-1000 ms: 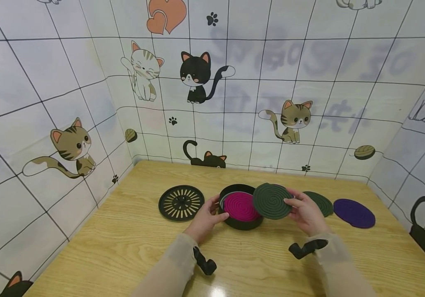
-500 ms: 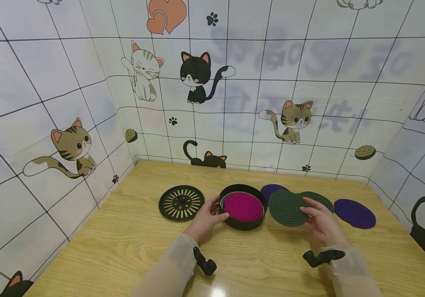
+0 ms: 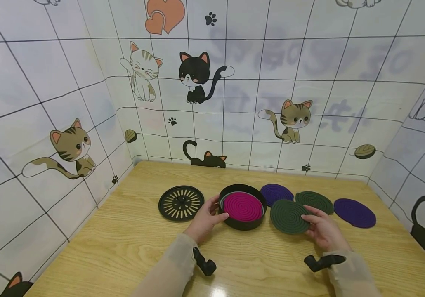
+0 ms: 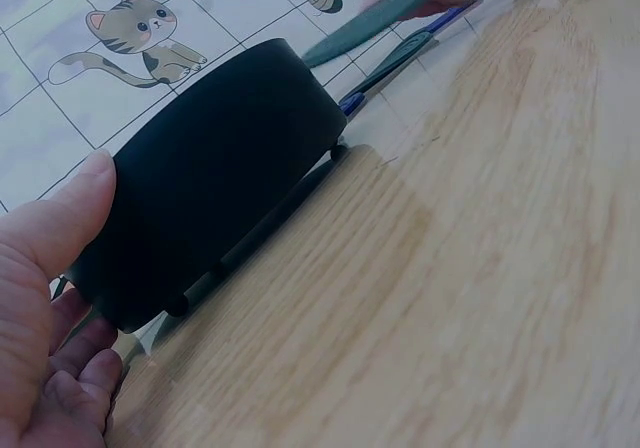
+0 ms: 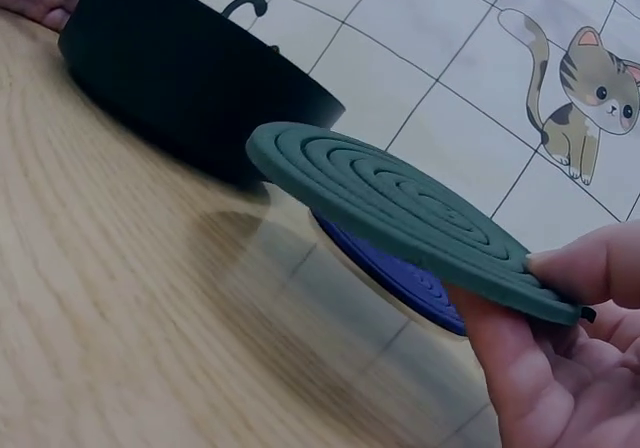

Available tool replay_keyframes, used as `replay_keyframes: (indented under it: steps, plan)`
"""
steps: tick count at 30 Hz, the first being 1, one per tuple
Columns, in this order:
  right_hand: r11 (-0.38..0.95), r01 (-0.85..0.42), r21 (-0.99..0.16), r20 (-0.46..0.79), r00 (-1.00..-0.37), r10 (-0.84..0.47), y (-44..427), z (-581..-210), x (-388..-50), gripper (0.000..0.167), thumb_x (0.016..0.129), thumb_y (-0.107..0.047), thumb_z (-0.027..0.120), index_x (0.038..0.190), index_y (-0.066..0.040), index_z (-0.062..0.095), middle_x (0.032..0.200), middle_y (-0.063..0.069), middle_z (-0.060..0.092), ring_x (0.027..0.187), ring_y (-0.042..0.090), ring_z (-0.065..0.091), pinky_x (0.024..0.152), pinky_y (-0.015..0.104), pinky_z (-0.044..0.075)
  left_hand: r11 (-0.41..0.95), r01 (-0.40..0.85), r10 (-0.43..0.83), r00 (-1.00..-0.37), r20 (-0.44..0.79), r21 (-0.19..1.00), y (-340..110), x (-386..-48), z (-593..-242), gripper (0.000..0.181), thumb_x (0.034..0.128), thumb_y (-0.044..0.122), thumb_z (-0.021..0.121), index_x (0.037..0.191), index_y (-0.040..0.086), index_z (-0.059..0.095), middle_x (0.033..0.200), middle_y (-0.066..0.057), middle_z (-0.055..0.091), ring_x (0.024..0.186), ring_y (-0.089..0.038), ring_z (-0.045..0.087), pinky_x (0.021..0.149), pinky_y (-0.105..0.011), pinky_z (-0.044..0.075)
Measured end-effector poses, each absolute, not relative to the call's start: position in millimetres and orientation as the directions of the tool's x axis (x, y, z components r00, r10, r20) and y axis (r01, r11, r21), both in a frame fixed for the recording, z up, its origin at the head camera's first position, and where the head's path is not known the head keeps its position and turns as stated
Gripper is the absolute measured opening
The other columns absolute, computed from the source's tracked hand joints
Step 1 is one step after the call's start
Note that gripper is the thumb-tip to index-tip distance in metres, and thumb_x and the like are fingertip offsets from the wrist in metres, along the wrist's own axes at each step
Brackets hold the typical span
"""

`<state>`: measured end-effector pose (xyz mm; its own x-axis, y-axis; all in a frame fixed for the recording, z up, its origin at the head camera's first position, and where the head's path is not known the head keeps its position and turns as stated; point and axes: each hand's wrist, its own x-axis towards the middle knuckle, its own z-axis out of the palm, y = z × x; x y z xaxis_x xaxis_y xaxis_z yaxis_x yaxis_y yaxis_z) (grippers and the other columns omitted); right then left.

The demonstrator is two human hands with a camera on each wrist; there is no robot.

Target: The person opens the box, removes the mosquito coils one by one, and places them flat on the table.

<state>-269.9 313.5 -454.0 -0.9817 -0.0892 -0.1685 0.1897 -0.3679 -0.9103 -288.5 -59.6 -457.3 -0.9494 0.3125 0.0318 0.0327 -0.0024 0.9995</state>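
Note:
A round black mosquito coil holder (image 3: 243, 225) stands mid-table, with a pink mosquito coil (image 3: 243, 206) lying inside. My left hand (image 3: 205, 220) holds the holder's left side; the left wrist view shows the thumb on its dark wall (image 4: 210, 168) and the fingers lower down by its base. My right hand (image 3: 323, 231) pinches the edge of a dark green mosquito coil (image 3: 289, 216) between thumb and fingers. In the right wrist view this green coil (image 5: 390, 193) is raised off the table and slightly tilted, right of the holder.
Left of the holder lies a black slotted lid (image 3: 181, 203). Behind the held coil lie a purple coil (image 3: 276, 194) and another green coil (image 3: 314, 202). Farther right rests a second purple coil (image 3: 354, 213). A cat-print sheet (image 3: 246, 136) hangs behind the wooden table (image 3: 123, 247).
My right hand has carried the green coil right and toward me, away from above the holder's right edge. The purple coil behind has come into view. My left hand has stayed put.

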Motion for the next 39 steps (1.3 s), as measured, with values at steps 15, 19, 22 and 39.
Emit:
replay_keyframes:
  steps: [15,19,22,39]
  plan:
    - [-0.108,0.254,-0.961,-0.252,-0.967,-0.035,300.9,-463.6,-270.4,0.051,0.095,0.0,0.053,0.142,-0.002,0.033,0.083,-0.004,0.064,0.067,0.008,0.065,0.059,0.024,0.053,-0.014,0.049,0.292,-0.955,0.051,0.999,-58.0,-307.1,-485.9,0.078,0.0867,0.019,0.074,0.151,0.012,0.03,0.149,-0.012,0.037,0.138,-0.031,0.033,0.109,-0.045,0.034]
    - [0.0,0.26,-0.966,-0.26,-0.965,-0.008,296.8,-462.7,-269.6,0.06,0.096,-0.002,0.052,0.147,0.006,0.022,0.086,-0.003,0.059,0.064,0.006,0.06,0.057,0.023,0.051,-0.004,0.055,0.289,-0.956,0.054,0.998,-58.1,-308.3,-486.9,0.078,0.0865,0.02,0.074,0.151,0.012,0.03,0.149,-0.012,0.037,0.138,-0.031,0.033,0.11,-0.045,0.033]
    - [0.064,0.267,-0.961,-0.267,-0.964,0.008,295.2,-461.3,-269.6,0.058,0.098,-0.004,0.051,0.147,0.007,0.023,0.093,-0.002,0.056,0.064,0.005,0.057,0.057,0.023,0.05,-0.013,0.052,0.293,-0.955,0.053,0.999,-58.1,-310.1,-488.3,0.079,0.0864,0.018,0.074,0.151,0.01,0.03,0.149,-0.013,0.037,0.138,-0.032,0.032,0.11,-0.046,0.033]
    - [0.379,0.218,-0.899,-0.192,-0.976,0.108,304.0,-454.0,-266.2,0.055,0.1,-0.021,0.048,0.142,0.012,0.032,0.122,0.026,0.051,0.085,0.015,0.059,0.071,0.031,0.055,-0.024,0.056,0.306,-0.95,0.061,0.998,-59.4,-293.6,-464.0,0.077,0.0871,0.016,0.073,0.149,0.003,0.03,0.148,-0.018,0.038,0.138,-0.035,0.032,0.11,-0.048,0.032]
